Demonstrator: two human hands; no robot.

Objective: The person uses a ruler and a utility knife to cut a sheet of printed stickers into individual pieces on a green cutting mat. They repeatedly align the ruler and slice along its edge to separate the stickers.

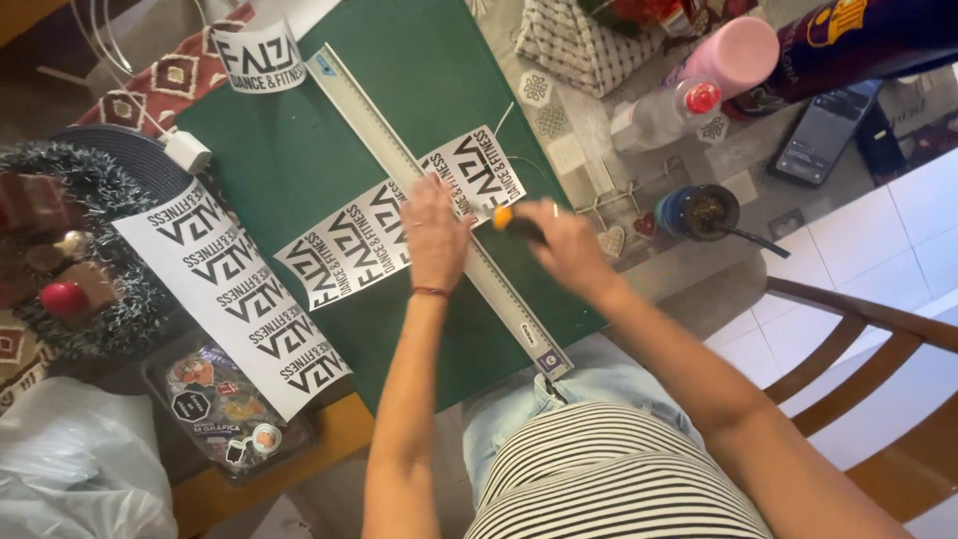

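The left hand is lying flat with fingers spread, palm down, pressing on a metal ruler and on the printed sheet beneath it; its grip is open and clasping nothing. The ruler is running diagonally across a green cutting mat, from the far left corner toward the near edge of the surface by the person's lap. The right hand is closing its grip around a craft knife with an orange end, holding it against the right edge of the ruler, just beside the left hand. The printed sheet, white with black lettering, is lying on the mat and passing under the ruler, with part showing on each side.

A longer strip of the same print is lying to the left, half off the mat, over a clear case of stickers. A tinsel wreath is sitting further left. Beyond the mat, a pink-capped bottle, a phone and a small dark pot are standing well apart from the hands.
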